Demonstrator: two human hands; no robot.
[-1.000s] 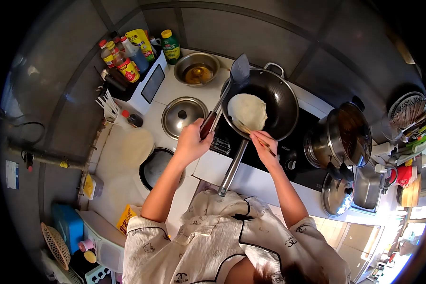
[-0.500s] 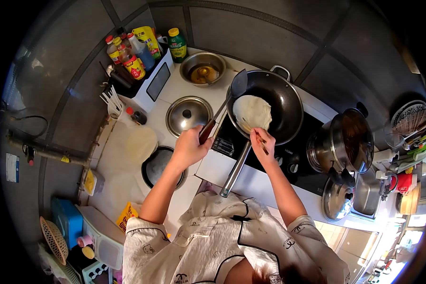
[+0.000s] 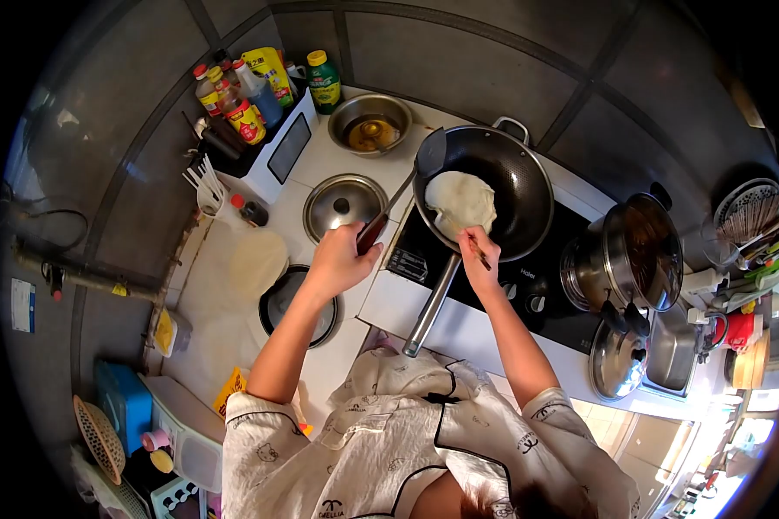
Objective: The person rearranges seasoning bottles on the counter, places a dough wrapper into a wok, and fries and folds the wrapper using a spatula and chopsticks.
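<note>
My left hand (image 3: 342, 261) is closed round the dark red handle of a spatula (image 3: 430, 154), whose black blade is over the left rim of the wok. In my right hand (image 3: 479, 255) is a pair of wooden chopsticks (image 3: 483, 256), their tips hidden at the near edge of a pale flatbread (image 3: 460, 201). The flatbread lies on the near left side of the black wok (image 3: 523, 182), with its edge slightly folded. The wok's metal handle (image 3: 431, 305) points toward me.
Left of the wok are a lid (image 3: 344, 208), a bowl of oil (image 3: 370, 124), a black pan (image 3: 299, 304) and round pale dough (image 3: 259, 262). Bottles (image 3: 241, 111) stand at the back left. A steel pot (image 3: 636, 251) stands on the right, near the sink (image 3: 670, 355).
The view has shifted slightly. The spatula blade has moved down and left to the wok's rim. My right hand has tilted the chopsticks, and the flatbread's edge has changed shape.
</note>
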